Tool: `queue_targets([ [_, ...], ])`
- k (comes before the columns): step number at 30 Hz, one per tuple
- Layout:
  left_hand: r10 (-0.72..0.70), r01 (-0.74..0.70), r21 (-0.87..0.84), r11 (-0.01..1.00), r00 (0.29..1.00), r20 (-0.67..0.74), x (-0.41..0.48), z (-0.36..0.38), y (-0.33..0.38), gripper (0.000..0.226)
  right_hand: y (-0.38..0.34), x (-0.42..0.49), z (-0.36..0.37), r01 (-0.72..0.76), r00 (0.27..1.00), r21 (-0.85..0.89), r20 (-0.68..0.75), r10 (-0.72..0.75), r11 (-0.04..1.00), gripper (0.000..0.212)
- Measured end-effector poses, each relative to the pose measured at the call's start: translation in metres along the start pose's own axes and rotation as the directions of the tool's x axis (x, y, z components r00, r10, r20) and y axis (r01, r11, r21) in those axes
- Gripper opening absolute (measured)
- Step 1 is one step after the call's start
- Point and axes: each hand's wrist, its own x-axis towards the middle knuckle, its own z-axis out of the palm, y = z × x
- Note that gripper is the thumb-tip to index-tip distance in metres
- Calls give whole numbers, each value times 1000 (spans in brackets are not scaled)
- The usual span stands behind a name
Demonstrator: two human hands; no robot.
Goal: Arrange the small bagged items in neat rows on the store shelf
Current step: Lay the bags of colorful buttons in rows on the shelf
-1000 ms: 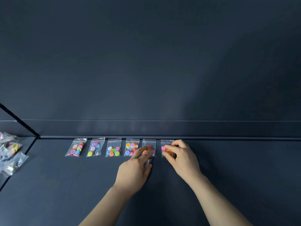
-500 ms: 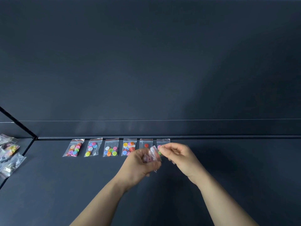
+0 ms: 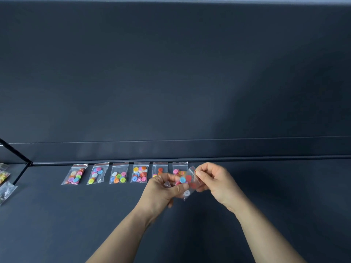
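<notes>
The left hand [image 3: 161,190] curls its fingers and thumb round the lower part of a small clear bag of buttons [image 3: 190,182]. The right hand [image 3: 218,184] pinches the bag's top corner between thumb and forefinger. The bag hangs tilted in the air above the shelf [image 3: 266,205]. Just behind the hands, a row of six bags [image 3: 119,175] lies along the shelf's back edge, its last two partly hidden. More loose bags [image 3: 6,190] lie at the far left edge.

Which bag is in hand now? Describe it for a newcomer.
On the dark shelf, six button bags lie in a row along the back edge. At its right end, the left hand and right hand hold a seventh bag. It alone is lifted, showing a blue and a white button.
</notes>
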Motion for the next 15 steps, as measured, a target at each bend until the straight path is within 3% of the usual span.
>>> queue_targets([
  [4, 0, 0, 113, 994, 1000, 2, 2, 10, -8, 10, 12, 9, -19, 48, 996, -298, -54, -67, 953, 14],
  [6, 63, -37, 286, 957, 995, -80, 7, 10, -18, 4, 21, 20, -28, 57, 995, -437, -49, -87, 898, 14],
  [7, 132, -69, 437, 897, 984, -116, 10, 9, -23, 6, 25, 25, -31, 60, 995, -496, -43, -94, 866, 14],
  [9, 291, -150, 726, 672, 954, -72, 13, 7, -28, 22, 30, 37, -31, 72, 992, -605, -41, -121, 793, 13],
  [12, 337, -210, 853, 478, 941, 43, 17, 6, -33, 39, 28, 49, -29, 104, 981, -685, -51, -189, 721, 9],
  [15, 310, -199, 916, 349, 947, 88, 20, 7, -38, 45, 31, 46, -28, 135, 954, -701, -97, -282, 700, 23],
])
